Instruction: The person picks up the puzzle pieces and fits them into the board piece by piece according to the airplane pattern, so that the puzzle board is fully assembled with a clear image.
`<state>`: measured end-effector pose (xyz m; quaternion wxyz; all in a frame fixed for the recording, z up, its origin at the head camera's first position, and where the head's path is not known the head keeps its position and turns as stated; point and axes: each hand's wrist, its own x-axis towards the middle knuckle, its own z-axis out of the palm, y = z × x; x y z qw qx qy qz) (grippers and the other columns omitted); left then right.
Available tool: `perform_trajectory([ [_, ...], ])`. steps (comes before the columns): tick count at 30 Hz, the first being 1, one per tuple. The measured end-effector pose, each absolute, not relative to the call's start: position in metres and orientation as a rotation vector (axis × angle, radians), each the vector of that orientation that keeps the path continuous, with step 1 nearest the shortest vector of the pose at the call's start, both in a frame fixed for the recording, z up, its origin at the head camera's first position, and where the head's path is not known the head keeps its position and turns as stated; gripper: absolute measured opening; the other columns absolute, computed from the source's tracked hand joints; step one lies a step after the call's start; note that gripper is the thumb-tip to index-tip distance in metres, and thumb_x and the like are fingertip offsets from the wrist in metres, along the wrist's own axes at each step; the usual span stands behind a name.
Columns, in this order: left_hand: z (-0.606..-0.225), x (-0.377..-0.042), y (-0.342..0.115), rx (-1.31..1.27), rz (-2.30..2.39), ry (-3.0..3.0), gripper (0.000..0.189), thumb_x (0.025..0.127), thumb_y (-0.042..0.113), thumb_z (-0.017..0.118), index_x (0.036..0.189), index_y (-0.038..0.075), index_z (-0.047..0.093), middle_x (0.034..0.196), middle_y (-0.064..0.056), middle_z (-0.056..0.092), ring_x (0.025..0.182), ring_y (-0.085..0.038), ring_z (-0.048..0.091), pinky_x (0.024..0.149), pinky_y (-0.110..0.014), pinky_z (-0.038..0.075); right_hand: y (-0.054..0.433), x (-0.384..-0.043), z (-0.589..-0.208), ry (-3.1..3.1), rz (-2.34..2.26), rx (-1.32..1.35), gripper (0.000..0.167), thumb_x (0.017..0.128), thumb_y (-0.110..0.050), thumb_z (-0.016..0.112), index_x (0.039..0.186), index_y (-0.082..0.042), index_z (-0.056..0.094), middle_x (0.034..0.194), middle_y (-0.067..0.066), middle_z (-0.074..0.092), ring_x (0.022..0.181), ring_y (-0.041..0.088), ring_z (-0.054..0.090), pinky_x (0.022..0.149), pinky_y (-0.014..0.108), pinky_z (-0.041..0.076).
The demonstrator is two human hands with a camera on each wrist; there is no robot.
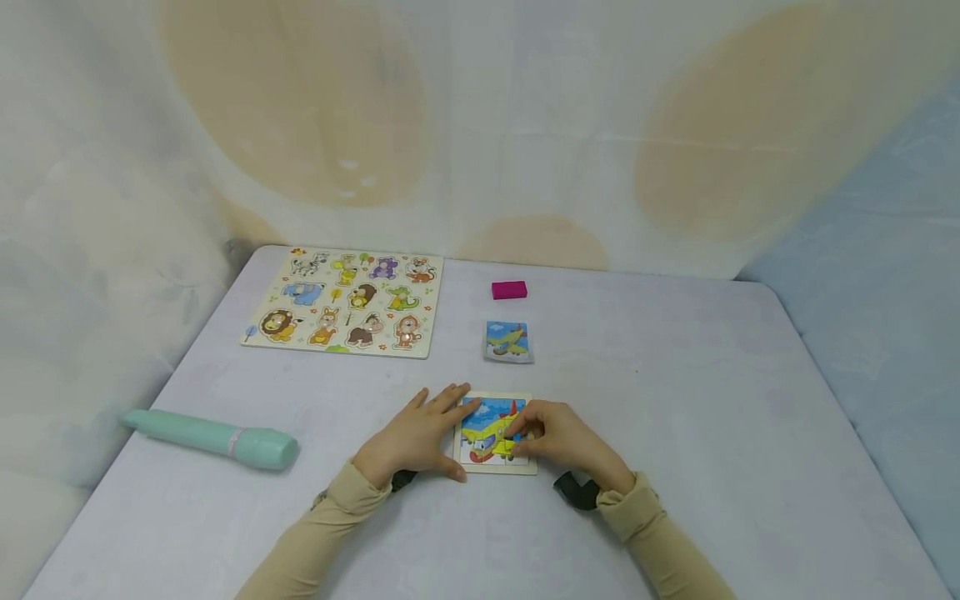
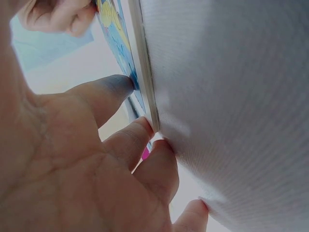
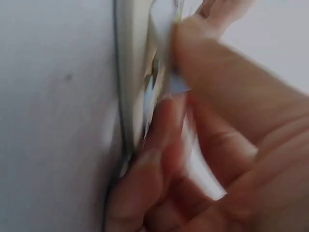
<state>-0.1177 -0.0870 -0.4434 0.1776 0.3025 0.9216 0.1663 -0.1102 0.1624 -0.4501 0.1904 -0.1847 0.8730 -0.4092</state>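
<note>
A small square jigsaw puzzle (image 1: 495, 469) with a yellow airplane picture lies in its pale wooden frame at the near middle of the table. My left hand (image 1: 416, 437) is spread along its left side, index fingertip over the top left of the picture and thumb by the lower left corner. In the left wrist view, straight fingers touch the frame's edge (image 2: 141, 63). Over the picture's right part, my right hand (image 1: 573, 442) pinches a puzzle piece (image 3: 163, 24) between thumb and fingers. The piece is blurred in the right wrist view and sits tilted close over the frame.
Behind the puzzle lies a small airplane picture card (image 1: 507, 342), with a magenta block (image 1: 509, 290) beyond it. An animal peg puzzle board (image 1: 337, 329) occupies the back left. A mint green microphone-shaped object (image 1: 217, 437) lies on the left. Patterned cloth walls (image 1: 525, 133) border the table.
</note>
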Motion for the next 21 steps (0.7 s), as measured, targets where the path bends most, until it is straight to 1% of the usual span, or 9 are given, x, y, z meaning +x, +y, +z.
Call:
perform_trajectory([
  [2,-0.443,-0.117,-0.087,0.858,0.472,2.607,0.102,0.068,0.049,0.084,0.152,0.017,0.034,0.162,-0.009,0.023,0.150,-0.030,0.022,0.120,-0.057,0.015,0.161,-0.110,-0.451,2.517,-1.101,-0.531,0.013,0.078,-0.014,0.080,0.088,-0.013,0.072,0.084,0.000,0.056,0.075,0.012,0.046,0.061,0.019,0.037],
  [5,-0.442,-0.117,-0.088,0.858,0.474,2.607,0.102,0.068,0.048,0.084,0.152,0.017,0.034,0.161,-0.009,0.023,0.150,-0.031,0.022,0.120,-0.058,0.015,0.158,-0.110,-0.451,2.589,-1.044,-0.500,0.020,0.075,-0.017,0.083,0.087,-0.013,0.068,0.083,0.000,0.050,0.077,0.013,0.044,0.063,0.020,0.036],
  [7,-0.441,-0.117,-0.089,0.855,0.475,2.608,0.102,0.068,0.048,0.084,0.152,0.017,0.034,0.161,-0.009,0.024,0.150,-0.031,0.022,0.120,-0.058,0.015,0.157,-0.111,-0.451,2.620,-1.019,-0.471,0.025,0.074,-0.020,0.085,0.089,-0.013,0.066,0.082,0.000,0.048,0.077,0.013,0.043,0.063,0.021,0.036],
  [10,-0.441,-0.117,-0.090,0.853,0.478,2.610,0.102,0.068,0.047,0.084,0.151,0.016,0.035,0.161,-0.009,0.024,0.149,-0.031,0.022,0.120,-0.058,0.015,0.157,-0.111,-0.451,2.627,-1.012,-0.464,0.028,0.074,-0.021,0.085,0.092,-0.013,0.065,0.084,-0.001,0.050,0.078,0.013,0.045,0.065,0.020,0.037],
  [13,-0.442,-0.117,-0.089,0.859,0.485,2.608,0.101,0.068,0.048,0.084,0.151,0.016,0.035,0.161,-0.010,0.024,0.149,-0.031,0.023,0.120,-0.058,0.016,0.161,-0.111,-0.449,2.589,-1.035,-0.503,0.030,0.078,-0.022,0.082,0.101,-0.012,0.065,0.089,0.000,0.054,0.079,0.012,0.046,0.065,0.020,0.039],
  [17,-0.444,-0.117,-0.088,0.868,0.479,2.609,0.102,0.068,0.049,0.083,0.151,0.017,0.035,0.161,-0.009,0.024,0.149,-0.031,0.023,0.120,-0.058,0.016,0.172,-0.111,-0.445,2.490,-1.103,-0.519,0.035,0.086,-0.025,0.074,0.116,-0.010,0.064,0.099,0.002,0.060,0.081,0.013,0.051,0.066,0.019,0.043],
  [19,-0.444,-0.117,-0.087,0.870,0.477,2.611,0.102,0.068,0.049,0.083,0.152,0.017,0.034,0.161,-0.009,0.023,0.149,-0.031,0.023,0.120,-0.058,0.016,0.180,-0.112,-0.442,2.464,-1.110,-0.503,0.036,0.089,-0.028,0.070,0.120,-0.010,0.063,0.105,0.004,0.063,0.085,0.013,0.054,0.069,0.021,0.046],
  [21,-0.444,-0.117,-0.086,0.871,0.475,2.611,0.102,0.068,0.049,0.084,0.151,0.017,0.035,0.161,-0.009,0.024,0.149,-0.031,0.023,0.120,-0.058,0.016,0.187,-0.113,-0.439,2.460,-1.099,-0.473,0.037,0.091,-0.030,0.067,0.123,-0.011,0.062,0.111,0.004,0.064,0.092,0.015,0.057,0.075,0.025,0.050],
])
